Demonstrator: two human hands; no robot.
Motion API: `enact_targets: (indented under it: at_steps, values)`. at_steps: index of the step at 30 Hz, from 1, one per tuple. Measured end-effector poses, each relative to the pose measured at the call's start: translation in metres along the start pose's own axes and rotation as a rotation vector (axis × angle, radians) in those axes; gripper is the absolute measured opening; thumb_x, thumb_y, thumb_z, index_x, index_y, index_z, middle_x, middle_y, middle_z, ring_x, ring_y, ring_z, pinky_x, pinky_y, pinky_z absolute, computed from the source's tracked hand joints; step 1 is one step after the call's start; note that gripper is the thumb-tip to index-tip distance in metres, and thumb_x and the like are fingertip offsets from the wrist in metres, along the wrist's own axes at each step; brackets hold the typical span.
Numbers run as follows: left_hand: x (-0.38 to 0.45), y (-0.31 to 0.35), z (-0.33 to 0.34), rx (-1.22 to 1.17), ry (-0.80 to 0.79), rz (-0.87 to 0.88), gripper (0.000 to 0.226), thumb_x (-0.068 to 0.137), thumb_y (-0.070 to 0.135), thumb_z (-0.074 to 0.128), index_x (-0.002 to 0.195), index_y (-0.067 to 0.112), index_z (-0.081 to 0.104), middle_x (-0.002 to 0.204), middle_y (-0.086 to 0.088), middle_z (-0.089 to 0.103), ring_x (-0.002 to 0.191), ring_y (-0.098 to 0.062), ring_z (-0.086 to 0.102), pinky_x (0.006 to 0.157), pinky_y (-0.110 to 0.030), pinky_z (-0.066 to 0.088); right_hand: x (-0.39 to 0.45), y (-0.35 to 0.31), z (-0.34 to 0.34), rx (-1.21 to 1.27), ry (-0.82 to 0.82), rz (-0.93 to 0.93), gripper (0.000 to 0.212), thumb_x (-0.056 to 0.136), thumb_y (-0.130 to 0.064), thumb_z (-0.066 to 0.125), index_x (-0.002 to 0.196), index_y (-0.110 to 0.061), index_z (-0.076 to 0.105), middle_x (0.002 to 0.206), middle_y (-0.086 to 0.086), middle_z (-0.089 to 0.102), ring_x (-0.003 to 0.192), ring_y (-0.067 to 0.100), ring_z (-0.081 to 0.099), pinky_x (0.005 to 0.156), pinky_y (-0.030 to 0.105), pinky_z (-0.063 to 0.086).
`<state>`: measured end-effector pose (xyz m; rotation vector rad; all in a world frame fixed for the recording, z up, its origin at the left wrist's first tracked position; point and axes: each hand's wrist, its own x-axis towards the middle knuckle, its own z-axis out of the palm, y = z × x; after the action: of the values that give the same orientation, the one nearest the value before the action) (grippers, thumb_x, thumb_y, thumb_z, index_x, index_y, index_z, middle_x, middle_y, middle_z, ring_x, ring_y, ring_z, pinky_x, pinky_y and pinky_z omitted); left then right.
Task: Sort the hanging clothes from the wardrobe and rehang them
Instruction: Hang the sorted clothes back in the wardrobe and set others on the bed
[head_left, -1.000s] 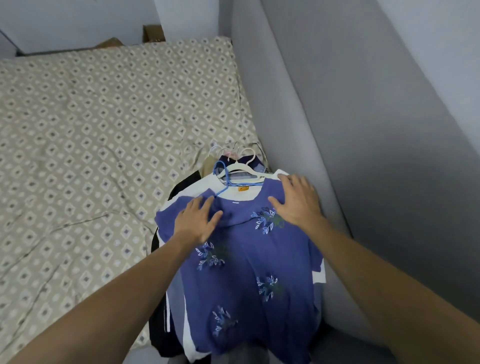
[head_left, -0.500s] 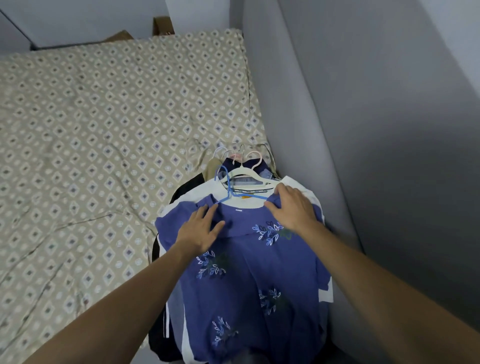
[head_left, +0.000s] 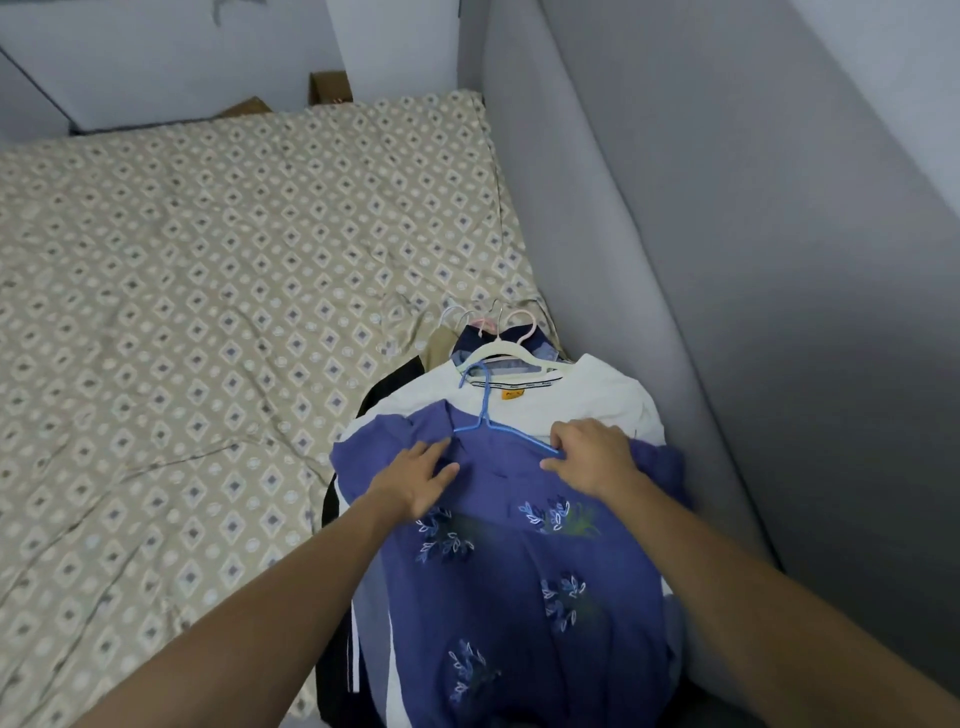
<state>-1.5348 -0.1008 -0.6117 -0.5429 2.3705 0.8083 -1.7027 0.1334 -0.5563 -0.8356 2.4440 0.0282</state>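
Note:
A purple-blue top (head_left: 519, 582) with embroidered leaves lies on top of a pile of clothes at the bed's right edge. A thin blue hanger (head_left: 485, 415) pokes out of its neck. My left hand (head_left: 421, 480) rests flat on the top's left shoulder, fingers straight. At the right shoulder, my right hand (head_left: 589, 457) has its fingers curled on the hanger's right arm and the fabric. Under the top lie a white shirt (head_left: 587, 395) on a cream hanger (head_left: 511, 353), a black garment (head_left: 384, 389) and darker clothes with several more hanger hooks.
The bed (head_left: 182, 338) with a beige diamond-patterned sheet fills the left. A grey padded side panel (head_left: 597, 234) rises along the right of the pile, with a grey wall behind it. Cardboard boxes (head_left: 327, 88) stand beyond the bed's far end.
My right hand slid inward along the right shoulder and curled onto the blue hanger's arm. The top's collar has slipped down, baring more of the hanger. The left hand stayed on the left shoulder.

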Motion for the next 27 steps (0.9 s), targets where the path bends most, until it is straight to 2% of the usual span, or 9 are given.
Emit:
enact_targets:
  at_steps: [3,8,12,14,18,20,22,24,27]
  values:
    - [0.002,-0.001,0.003,0.0,0.052,0.022,0.065,0.108,0.057,0.035,0.166,0.031,0.02,0.169,0.004,0.027,0.152,-0.026,0.028,0.119,-0.045,0.035,-0.002,-0.001,0.012,-0.008,0.069,0.05,0.018,0.103,-0.037,0.06,0.106,-0.019,0.062,0.109,0.003,0.066,0.106,0.031,0.063,0.087,0.041,0.045]
    - [-0.013,0.004,-0.003,0.01,0.239,0.069,0.066,0.106,0.056,0.038,0.163,0.027,0.025,0.16,-0.003,0.036,0.14,-0.032,0.039,0.107,-0.05,0.045,-0.02,-0.004,-0.004,0.209,0.203,0.098,0.017,0.108,-0.027,0.049,0.099,-0.014,0.046,0.094,0.004,0.058,0.087,0.036,0.059,0.066,0.04,0.04]
    - [-0.032,0.016,-0.035,-0.004,0.296,0.106,0.085,0.091,0.071,0.02,0.164,0.028,0.023,0.16,-0.002,0.033,0.143,-0.03,0.036,0.108,-0.053,0.045,-0.058,-0.003,-0.042,0.301,0.377,0.092,0.021,0.106,-0.029,0.051,0.091,-0.019,0.04,0.083,-0.005,0.054,0.076,0.03,0.049,0.062,0.042,0.042]
    - [-0.043,0.026,-0.053,0.004,0.353,0.166,0.084,0.092,0.069,0.021,0.164,0.027,0.024,0.162,-0.002,0.033,0.146,-0.029,0.035,0.112,-0.053,0.042,-0.087,-0.006,-0.063,0.325,0.452,0.081,0.021,0.105,-0.028,0.053,0.089,-0.022,0.041,0.081,-0.008,0.051,0.075,0.025,0.045,0.061,0.041,0.041]
    - [-0.07,0.052,-0.097,-0.008,0.472,0.321,0.073,0.1,0.063,0.028,0.159,0.021,0.038,0.15,-0.004,0.047,0.137,-0.028,0.044,0.113,-0.048,0.04,-0.159,-0.02,-0.097,0.318,0.572,0.118,0.016,0.102,-0.028,0.057,0.092,-0.024,0.046,0.083,-0.008,0.055,0.078,0.024,0.053,0.067,0.042,0.047]
    - [-0.086,0.067,-0.12,-0.026,0.476,0.417,0.066,0.101,0.063,0.03,0.146,0.021,0.053,0.136,-0.004,0.059,0.124,-0.028,0.054,0.105,-0.046,0.045,-0.198,-0.03,-0.108,0.324,0.636,0.16,0.015,0.101,-0.028,0.059,0.092,-0.027,0.048,0.084,-0.01,0.054,0.077,0.019,0.051,0.069,0.041,0.048]
    - [-0.107,0.085,-0.141,-0.017,0.433,0.479,0.058,0.099,0.068,0.028,0.111,0.025,0.066,0.104,-0.001,0.069,0.099,-0.027,0.062,0.088,-0.044,0.051,-0.239,-0.04,-0.118,0.349,0.705,0.232,0.018,0.101,-0.027,0.06,0.09,-0.031,0.046,0.083,-0.012,0.053,0.075,0.013,0.049,0.068,0.039,0.048]
    - [-0.129,0.103,-0.156,0.006,0.401,0.527,0.056,0.096,0.072,0.029,0.08,0.025,0.054,0.073,0.004,0.06,0.075,-0.024,0.058,0.071,-0.043,0.05,-0.279,-0.048,-0.124,0.366,0.774,0.316,0.022,0.1,-0.026,0.061,0.088,-0.032,0.043,0.081,-0.013,0.05,0.073,0.01,0.046,0.066,0.037,0.043]
    - [-0.16,0.133,-0.171,0.017,0.413,0.676,0.054,0.095,0.07,0.034,0.07,0.024,0.046,0.065,0.006,0.054,0.067,-0.016,0.053,0.065,-0.041,0.046,-0.335,-0.057,-0.126,0.377,0.85,0.433,0.021,0.1,-0.026,0.061,0.089,-0.029,0.044,0.082,-0.011,0.049,0.074,0.013,0.044,0.065,0.035,0.036]
